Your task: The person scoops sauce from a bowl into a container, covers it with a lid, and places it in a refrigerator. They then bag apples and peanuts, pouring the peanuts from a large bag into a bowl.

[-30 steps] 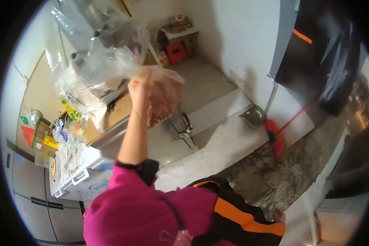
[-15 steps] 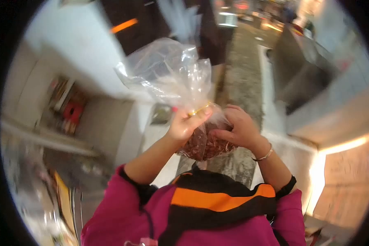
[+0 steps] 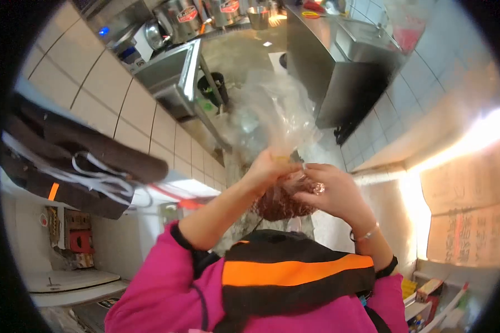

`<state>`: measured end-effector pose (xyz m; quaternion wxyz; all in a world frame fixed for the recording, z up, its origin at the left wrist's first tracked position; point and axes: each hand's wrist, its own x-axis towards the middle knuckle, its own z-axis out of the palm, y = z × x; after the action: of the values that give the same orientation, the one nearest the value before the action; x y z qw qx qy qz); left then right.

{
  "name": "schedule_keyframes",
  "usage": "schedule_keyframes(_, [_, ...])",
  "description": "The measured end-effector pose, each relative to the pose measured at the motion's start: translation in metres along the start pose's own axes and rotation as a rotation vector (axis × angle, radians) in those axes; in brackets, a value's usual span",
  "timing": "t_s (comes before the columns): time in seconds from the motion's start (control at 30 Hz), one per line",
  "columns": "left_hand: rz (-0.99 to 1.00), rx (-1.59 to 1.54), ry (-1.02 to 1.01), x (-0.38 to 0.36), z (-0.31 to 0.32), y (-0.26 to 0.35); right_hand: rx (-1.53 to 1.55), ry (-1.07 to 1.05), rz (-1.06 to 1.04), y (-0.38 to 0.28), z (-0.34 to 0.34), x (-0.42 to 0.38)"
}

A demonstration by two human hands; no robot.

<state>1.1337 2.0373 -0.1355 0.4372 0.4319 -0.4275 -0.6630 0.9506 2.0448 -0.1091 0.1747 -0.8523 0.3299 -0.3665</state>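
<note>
In front of my chest is a clear plastic bag (image 3: 286,202), its lower part filled with reddish-brown dry pieces that are too blurred to name. Its loose top spreads upward and away from me, smeared by motion. My left hand (image 3: 266,172) is closed around the gathered neck, where a yellow band (image 3: 281,159) partly shows. With fingertips by the neck and thumb lower on the filled part, my right hand (image 3: 339,194) grips the bag's right side. A bracelet (image 3: 366,233) circles the right wrist.
A metal sink unit (image 3: 175,69) stands ahead left, with a dark bucket (image 3: 214,86) beside it. Steel counter (image 3: 322,41) is ahead right. Large pots (image 3: 178,19) line the back. Dark cloth (image 3: 83,144) hangs on the left tiled wall; cardboard (image 3: 466,216) covers the right.
The view has swung, bringing the sink unit, pots and steel counter into sight. My right fingers have moved up toward the bag's neck. My left hand still grips it.
</note>
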Motion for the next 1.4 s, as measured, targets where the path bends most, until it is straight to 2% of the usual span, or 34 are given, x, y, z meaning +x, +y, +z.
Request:
schedule_keyframes(0.07, [-0.093,-0.089,0.076,0.031,-0.001,0.005,-0.009,-0.028,0.057,0.025,-0.018,0.028])
schedule_keyframes(0.13, [-0.084,-0.093,0.114,0.058,-0.007,-0.005,0.250,-0.098,0.039,0.045,-0.022,0.063])
schedule_keyframes(0.2, [-0.153,-0.073,0.133,0.078,-0.015,-0.006,0.090,-0.106,-0.073,0.074,0.014,0.090])
schedule_keyframes(0.27, [-0.219,-0.027,0.162,0.107,-0.036,-0.024,-0.010,-0.215,-0.026,0.109,0.052,0.109])
schedule_keyframes(0.37, [-0.074,-0.113,0.216,0.150,-0.056,-0.019,-0.039,-0.279,-0.067,0.150,0.086,0.147])
schedule_keyframes(0.43, [-0.153,0.039,0.297,0.183,-0.087,-0.017,-0.145,-0.394,-0.207,0.177,0.106,0.177])
schedule_keyframes(0.47, [-0.136,0.036,0.278,0.204,-0.101,-0.008,-0.170,-0.387,-0.207,0.193,0.112,0.202])
schedule_keyframes(0.53, [0.044,0.082,0.303,0.246,-0.127,0.019,0.381,-0.299,-0.103,0.224,0.117,0.253])
schedule_keyframes(0.6, [0.032,0.154,0.192,0.279,-0.149,0.061,0.291,-0.235,-0.149,0.250,0.110,0.300])
schedule_keyframes(0.67, [0.027,0.239,0.091,0.316,-0.175,0.093,1.258,-0.665,0.597,0.267,0.090,0.343])
schedule_keyframes(0.7, [-0.015,0.290,0.014,0.331,-0.188,0.102,1.166,-0.837,0.553,0.274,0.078,0.369])
schedule_keyframes(0.73, [-0.064,0.341,-0.056,0.345,-0.201,0.109,1.166,-0.841,0.557,0.275,0.062,0.397])
schedule_keyframes(0.77, [-0.196,0.623,-0.150,0.365,-0.211,0.117,0.944,-0.879,0.593,0.277,0.045,0.425])
schedule_keyframes(0.8, [-0.213,0.611,-0.138,0.378,-0.221,0.125,0.722,-0.918,0.619,0.280,0.040,0.444])
schedule_keyframes(0.87, [-0.187,0.916,-0.401,0.412,-0.240,0.138,0.803,-0.839,0.723,0.317,0.043,0.471])
schedule_keyframes(0.9, [-0.060,0.915,-0.427,0.425,-0.247,0.147,0.819,-0.864,0.717,0.335,0.047,0.482])
schedule_keyframes(0.97, [-0.092,0.848,-0.415,0.460,-0.267,0.153,1.277,-0.618,0.861,0.372,0.060,0.506])
schedule_keyframes(1.0, [-0.109,0.779,-0.423,0.476,-0.275,0.154,1.283,-0.658,0.874,0.384,0.067,0.522])
schedule_keyframes(1.03, [-0.243,0.748,-0.398,0.492,-0.287,0.167,1.188,-0.572,0.844,0.390,0.077,0.541])
schedule_keyframes(1.07, [-0.198,0.651,-0.326,0.508,-0.304,0.176,1.097,-0.482,0.801,0.402,0.088,0.560])
schedule_keyframes(1.13, [0.303,0.540,-0.027,0.542,-0.336,0.172,1.143,-0.518,0.748,0.447,0.117,0.592])
schedule_keyframes(1.17, [0.306,0.555,-0.006,0.559,-0.351,0.176,1.123,-0.524,0.693,0.465,0.133,0.610])
schedule_keyframes(1.23, [0.252,0.389,0.103,0.588,-0.379,0.193,1.101,-0.528,0.568,0.487,0.161,0.646])
schedule_keyframes(1.27, [0.262,0.400,0.127,0.604,-0.394,0.203,0.964,-0.555,0.389,0.497,0.174,0.662])
schedule_keyframes(1.33, [-0.167,0.105,0.269,0.635,-0.423,0.214,0.528,-0.404,-0.065,0.506,0.196,0.713])
schedule_keyframes(1.37, [-0.128,0.088,0.264,0.651,-0.439,0.211,0.545,-0.446,-0.070,0.510,0.206,0.734])
schedule_keyframes(1.4, [-0.132,0.060,0.297,0.668,-0.453,0.212,0.326,-0.354,-0.189,0.515,0.218,0.760])
